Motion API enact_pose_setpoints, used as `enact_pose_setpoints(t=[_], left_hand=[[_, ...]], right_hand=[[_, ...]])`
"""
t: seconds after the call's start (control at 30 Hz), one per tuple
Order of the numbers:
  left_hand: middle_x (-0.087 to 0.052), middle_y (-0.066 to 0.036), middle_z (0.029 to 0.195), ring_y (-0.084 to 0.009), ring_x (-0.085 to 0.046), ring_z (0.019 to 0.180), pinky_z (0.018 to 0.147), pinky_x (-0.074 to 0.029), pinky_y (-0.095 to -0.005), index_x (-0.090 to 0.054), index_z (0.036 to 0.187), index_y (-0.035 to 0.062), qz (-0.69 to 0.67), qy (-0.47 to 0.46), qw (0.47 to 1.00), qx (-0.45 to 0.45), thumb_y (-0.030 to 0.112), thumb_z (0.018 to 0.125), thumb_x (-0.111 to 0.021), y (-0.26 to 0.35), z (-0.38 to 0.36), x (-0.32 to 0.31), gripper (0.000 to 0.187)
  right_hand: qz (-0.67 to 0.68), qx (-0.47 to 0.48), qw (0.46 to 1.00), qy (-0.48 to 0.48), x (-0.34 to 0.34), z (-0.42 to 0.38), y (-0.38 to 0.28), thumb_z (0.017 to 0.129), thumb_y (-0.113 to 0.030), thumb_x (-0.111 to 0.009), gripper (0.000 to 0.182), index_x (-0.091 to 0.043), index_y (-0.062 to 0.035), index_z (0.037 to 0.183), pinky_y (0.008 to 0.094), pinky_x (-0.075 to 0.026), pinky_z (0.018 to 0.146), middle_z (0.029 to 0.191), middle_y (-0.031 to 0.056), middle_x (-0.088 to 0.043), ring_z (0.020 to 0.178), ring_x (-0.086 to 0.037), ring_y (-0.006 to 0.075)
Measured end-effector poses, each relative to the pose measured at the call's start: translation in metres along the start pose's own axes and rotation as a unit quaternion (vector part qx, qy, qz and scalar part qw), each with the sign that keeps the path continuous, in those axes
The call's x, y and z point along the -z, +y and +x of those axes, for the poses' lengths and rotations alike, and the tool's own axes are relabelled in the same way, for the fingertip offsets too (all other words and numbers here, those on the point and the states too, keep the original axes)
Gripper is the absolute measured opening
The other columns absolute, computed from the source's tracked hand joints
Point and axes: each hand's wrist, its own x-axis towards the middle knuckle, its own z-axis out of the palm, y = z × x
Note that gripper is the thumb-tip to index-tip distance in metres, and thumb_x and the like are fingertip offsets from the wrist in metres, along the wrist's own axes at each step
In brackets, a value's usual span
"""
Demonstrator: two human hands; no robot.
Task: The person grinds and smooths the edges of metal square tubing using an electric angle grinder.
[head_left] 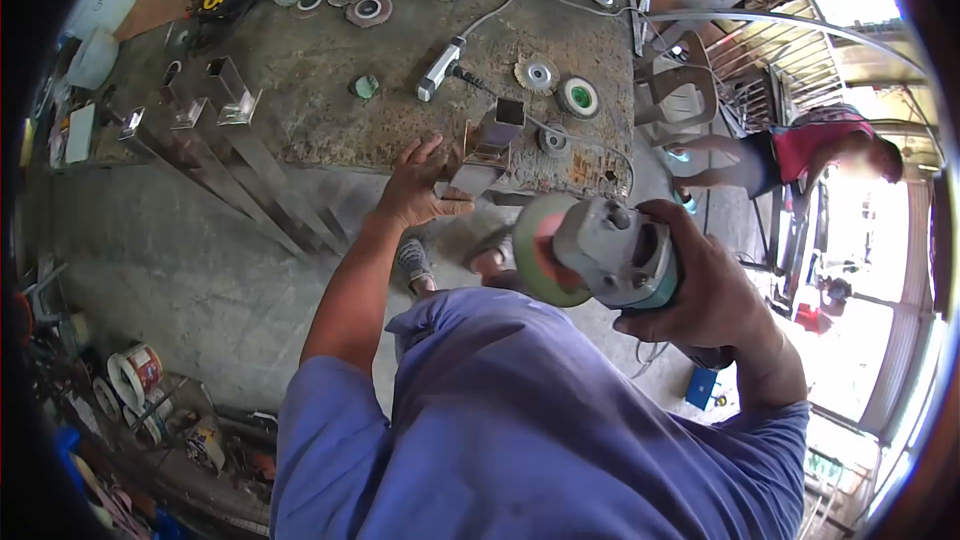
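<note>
My right hand [705, 285] is wrapped round an angle grinder [615, 250], held in front of my body. A pale green disc [545, 250] with an orange centre faces left on it. At the bench's front edge, my left hand [420, 185] has its fingers apart beside a square metal tube [487, 145]. The fingertips are close to the tube; whether they touch it I cannot tell. A grey power-strip-like block [441, 70] with a black plug and cable lies behind the tube on the worn bench [300, 90].
Several used discs [370, 8] lie on the bench, with a green-centred disc [579, 97] at right. Metal tubes [235, 125] lean against the front left edge. A person [800, 155] stands at the right. Spools [135, 370] sit at lower left.
</note>
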Motion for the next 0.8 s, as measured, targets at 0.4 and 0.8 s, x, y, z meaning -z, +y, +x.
enact_pose_setpoints(t=[0.4,0.8], left_hand=[[-0.034,-0.011,0.161,-0.0379,-0.026,0.148,0.122,-0.026,-0.0475,-0.057,0.140,0.0175,-0.001,-0.040,0.996,0.078,0.076,0.064,-0.078,-0.005,-0.007,-0.008,0.098],[-0.038,-0.015,0.158,-0.0331,-0.030,0.148,0.123,-0.022,-0.0458,-0.052,0.146,0.0239,-0.022,0.013,0.998,0.051,0.075,0.063,-0.079,0.000,-0.007,-0.006,0.101]], right_hand=[[0.000,-0.035,0.998,-0.051,0.002,0.043,-0.040,0.061,-0.026,-0.095,0.102,-0.039,-0.0030,0.143,0.0409,-0.052,0.092,0.112,0.0201,-0.069,0.106,-0.070,0.0341],[0.003,-0.053,0.996,-0.066,0.003,0.066,-0.047,0.062,-0.026,-0.095,0.103,-0.037,-0.0028,0.145,0.0404,-0.052,0.093,0.112,0.0197,-0.070,0.106,-0.071,0.0328]])
